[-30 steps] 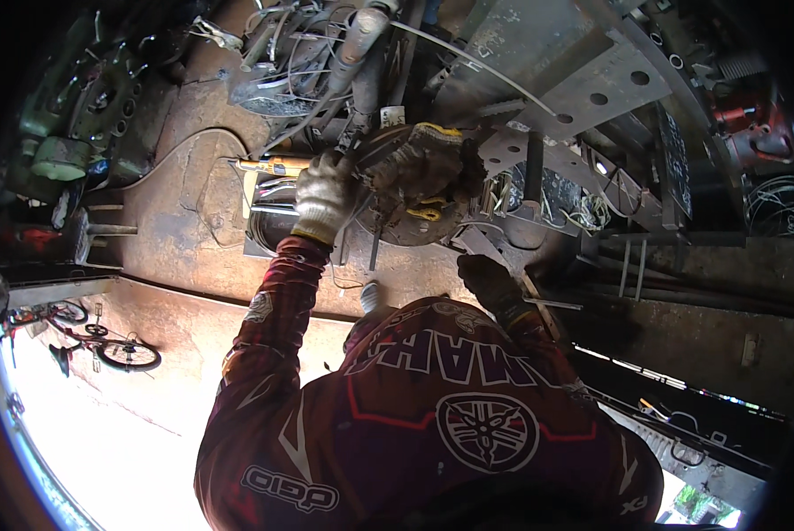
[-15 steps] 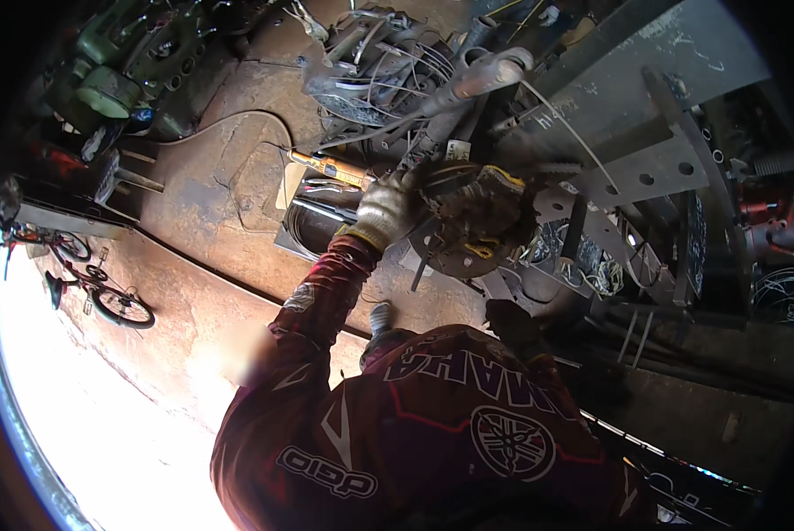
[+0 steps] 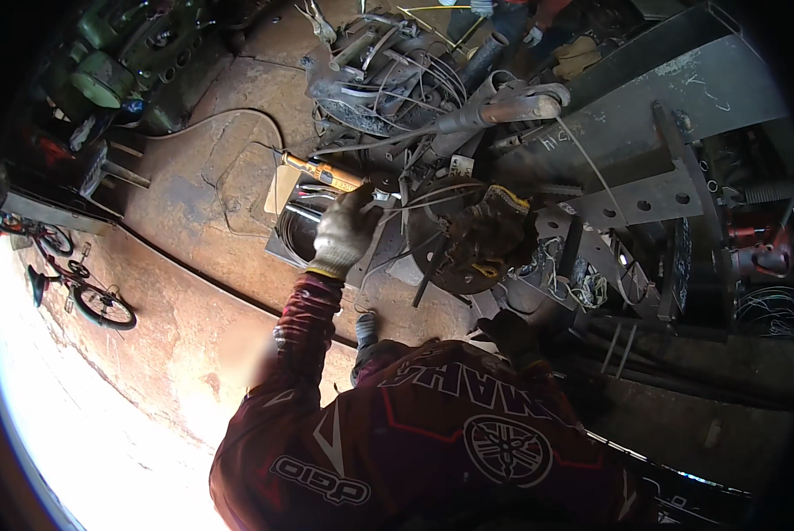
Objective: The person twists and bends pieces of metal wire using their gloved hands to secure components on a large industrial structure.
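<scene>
My left hand (image 3: 339, 234), in a pale work glove with a yellow cuff edge, reaches forward with its fingers curled. Thin grey wires (image 3: 437, 198) run rightward from its fingertips; whether it grips them is hard to see. Just beyond the fingers lies a slim yellow-orange power tool (image 3: 322, 171) with a metal head. To the right, dirty brown gloves (image 3: 490, 226) with yellow edging are heaped on a round dark metal plate (image 3: 472, 281). My right hand (image 3: 510, 334), darkly gloved, hangs low near my body in shade; its finger pose is unclear.
A tray (image 3: 283, 252) with coiled cable sits left of my left hand. Scrap metal and wires (image 3: 388, 80) pile up ahead. Large steel beams (image 3: 644, 97) stand at right. A bicycle (image 3: 83, 288) is at far left. Another person's hand (image 3: 533, 36) shows at the top.
My left hand has drawn back leftward from beside the brown gloves, uncovering the tool's metal head and the thin wires. My right hand stays low. The view has shifted slightly.
</scene>
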